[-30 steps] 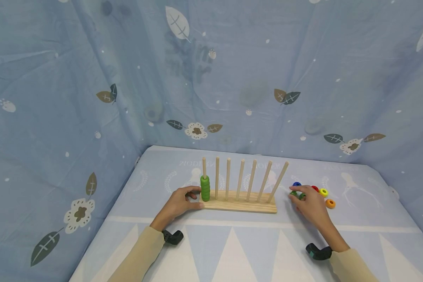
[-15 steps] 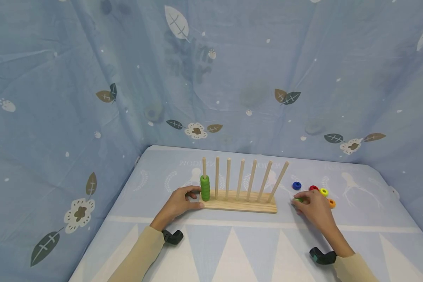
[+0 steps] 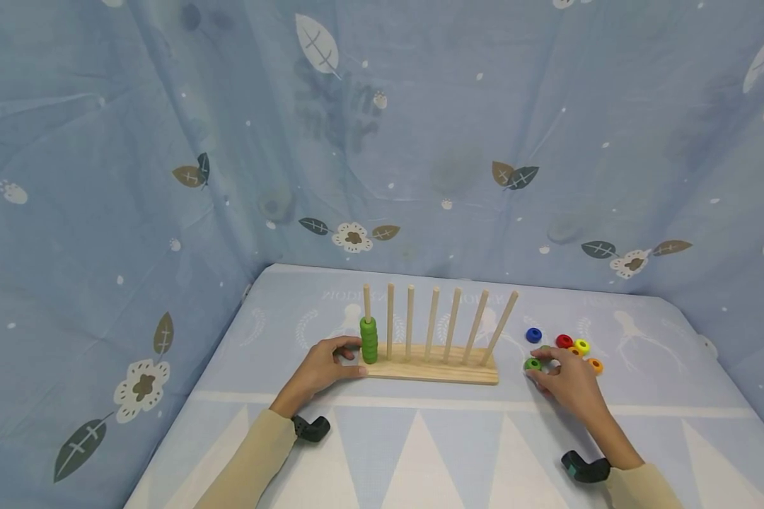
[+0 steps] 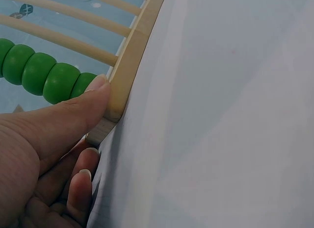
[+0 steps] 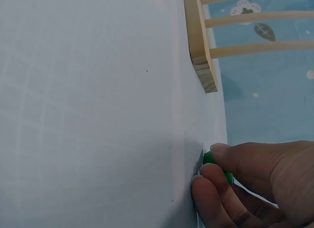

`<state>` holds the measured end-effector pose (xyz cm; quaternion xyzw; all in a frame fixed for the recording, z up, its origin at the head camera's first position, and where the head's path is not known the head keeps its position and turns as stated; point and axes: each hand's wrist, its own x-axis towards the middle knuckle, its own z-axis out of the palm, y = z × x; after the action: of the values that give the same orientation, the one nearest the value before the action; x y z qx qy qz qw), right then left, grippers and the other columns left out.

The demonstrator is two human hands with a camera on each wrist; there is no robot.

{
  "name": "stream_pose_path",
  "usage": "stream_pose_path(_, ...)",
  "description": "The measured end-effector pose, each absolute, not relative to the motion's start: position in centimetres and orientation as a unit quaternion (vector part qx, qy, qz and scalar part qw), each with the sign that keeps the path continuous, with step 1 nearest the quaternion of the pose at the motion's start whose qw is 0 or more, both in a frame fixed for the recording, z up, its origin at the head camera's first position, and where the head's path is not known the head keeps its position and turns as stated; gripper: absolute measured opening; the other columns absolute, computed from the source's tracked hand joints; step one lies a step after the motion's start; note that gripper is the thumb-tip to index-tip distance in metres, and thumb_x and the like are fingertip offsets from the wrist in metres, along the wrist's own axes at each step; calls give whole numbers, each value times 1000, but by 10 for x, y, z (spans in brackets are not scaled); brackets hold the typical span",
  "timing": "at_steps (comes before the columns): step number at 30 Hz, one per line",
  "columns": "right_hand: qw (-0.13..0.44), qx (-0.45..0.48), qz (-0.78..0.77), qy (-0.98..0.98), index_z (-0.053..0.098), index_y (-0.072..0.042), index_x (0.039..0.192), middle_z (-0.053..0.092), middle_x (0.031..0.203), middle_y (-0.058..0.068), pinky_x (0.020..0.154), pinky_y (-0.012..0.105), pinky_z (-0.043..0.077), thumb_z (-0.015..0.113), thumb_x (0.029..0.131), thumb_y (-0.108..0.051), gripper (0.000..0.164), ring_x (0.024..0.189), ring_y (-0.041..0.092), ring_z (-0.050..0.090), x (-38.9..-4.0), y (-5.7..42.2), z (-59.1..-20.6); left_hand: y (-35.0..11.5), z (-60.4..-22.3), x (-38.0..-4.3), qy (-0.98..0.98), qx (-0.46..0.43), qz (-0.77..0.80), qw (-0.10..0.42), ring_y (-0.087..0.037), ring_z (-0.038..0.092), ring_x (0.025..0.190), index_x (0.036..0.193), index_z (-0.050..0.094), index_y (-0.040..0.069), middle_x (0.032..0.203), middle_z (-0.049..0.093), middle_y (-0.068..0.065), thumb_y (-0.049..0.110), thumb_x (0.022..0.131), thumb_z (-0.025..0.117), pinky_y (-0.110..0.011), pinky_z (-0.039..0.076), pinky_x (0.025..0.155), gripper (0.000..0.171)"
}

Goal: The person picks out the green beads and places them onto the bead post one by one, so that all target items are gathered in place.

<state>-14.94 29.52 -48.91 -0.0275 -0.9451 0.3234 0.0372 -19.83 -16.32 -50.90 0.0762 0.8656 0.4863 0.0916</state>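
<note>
A wooden peg stand (image 3: 433, 370) with a row of upright pegs stands on the table. Its leftmost peg bears a stack of green beads (image 3: 369, 341), also large in the left wrist view. My left hand (image 3: 325, 362) grips the stand's left end, the thumb at the front and the fingers round the end. To the right of the stand, my right hand (image 3: 566, 375) pinches a green bead (image 3: 533, 364) low at the tabletop. In the right wrist view the fingertips partly cover that green bead (image 5: 211, 158). Behind the fingers, another green bead (image 3: 545, 349) is partly hidden.
Beyond the right hand lie a blue bead (image 3: 533, 335), a red bead (image 3: 564, 341), a yellow bead (image 3: 582, 346) and orange beads (image 3: 595, 365). A patterned cloth wall (image 3: 446, 141) rises behind the table.
My right hand has moved slightly right and toward the near edge, drawing a green bead nearer. The blue and another orange bead have come into view. The left hand keeps its place.
</note>
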Motion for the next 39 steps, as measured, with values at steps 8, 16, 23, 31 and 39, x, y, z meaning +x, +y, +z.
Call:
stream_pose_path(8,25,-34,316,-948,68,3,120,61,61,-1,48,28,40,81,85,-16,42,55,16,55,-147,295,-491,-164,-509,-199,861,84,493,94,-21,55,79,127,69,20,101,65,0,29,74,92,-37,45,72,59)
stream_pose_path(16,24,-46,320,-946,67,0,119,62,63,0,48,28,43,81,86,-18,40,56,16,56,-147,292,-490,-164,-510,-198,862,82,492,91,-20,55,80,127,69,20,101,65,0,28,74,92,-36,45,72,58)
stream_pose_path(23,31,-42,328,-943,68,-3,121,64,69,1,49,29,46,81,86,-19,40,57,17,58,-146,289,-488,-164,-510,-199,867,81,483,90,-20,55,81,127,69,22,101,65,1,30,74,91,-37,45,74,57)
stream_pose_path(31,52,-20,332,-942,70,-6,118,69,100,11,49,28,47,83,84,-20,39,56,16,56,-143,283,-488,-163,-509,-199,865,82,486,94,-20,55,82,127,69,22,101,65,1,30,74,92,-37,46,74,58)
stream_pose_path(39,49,-7,342,-938,71,-8,119,71,109,11,50,27,44,82,85,-22,38,57,17,55,-138,272,-485,-163,-507,-198,867,78,482,97,-21,55,81,127,69,22,102,65,1,30,75,91,-37,45,74,58)
